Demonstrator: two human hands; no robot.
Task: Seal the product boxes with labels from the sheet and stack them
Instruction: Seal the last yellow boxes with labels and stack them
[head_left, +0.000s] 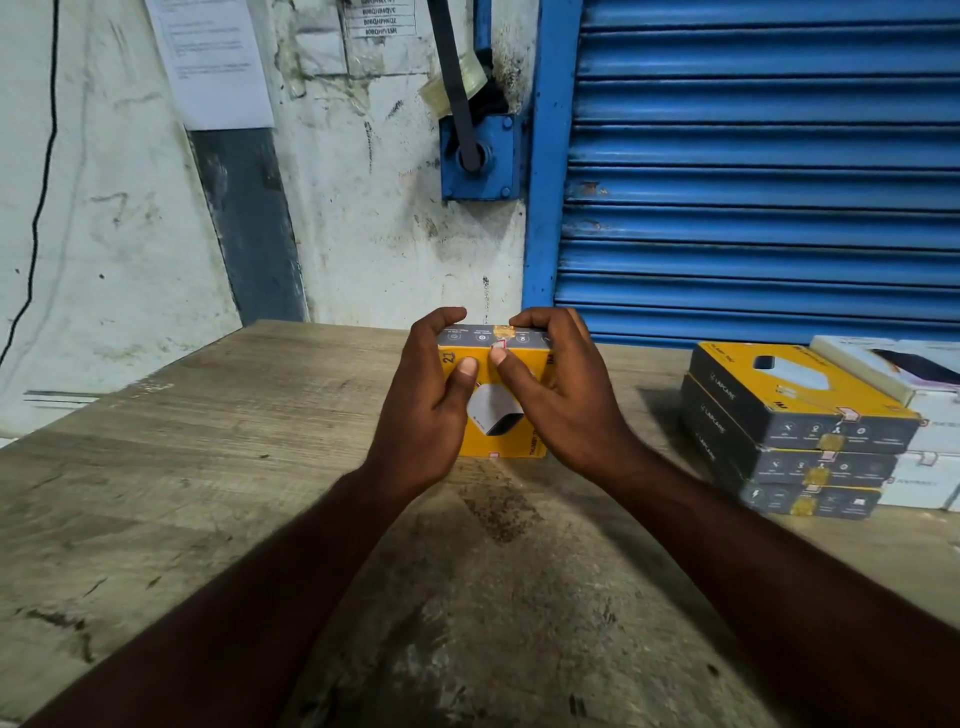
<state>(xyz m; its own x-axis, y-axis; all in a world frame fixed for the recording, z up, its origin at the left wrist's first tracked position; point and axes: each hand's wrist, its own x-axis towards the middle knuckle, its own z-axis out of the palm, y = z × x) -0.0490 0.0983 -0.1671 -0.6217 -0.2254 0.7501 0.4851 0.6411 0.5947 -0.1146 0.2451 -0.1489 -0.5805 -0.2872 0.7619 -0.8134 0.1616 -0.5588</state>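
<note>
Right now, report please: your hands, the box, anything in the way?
Left hand and right hand both grip the yellow box. Right thumb presses label at far edge. Nothing between it and the stack of boxes.

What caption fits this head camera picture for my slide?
Left hand and right hand grip a yellow box at the wooden table, right thumb on its label, beside three stacked boxes.
</note>
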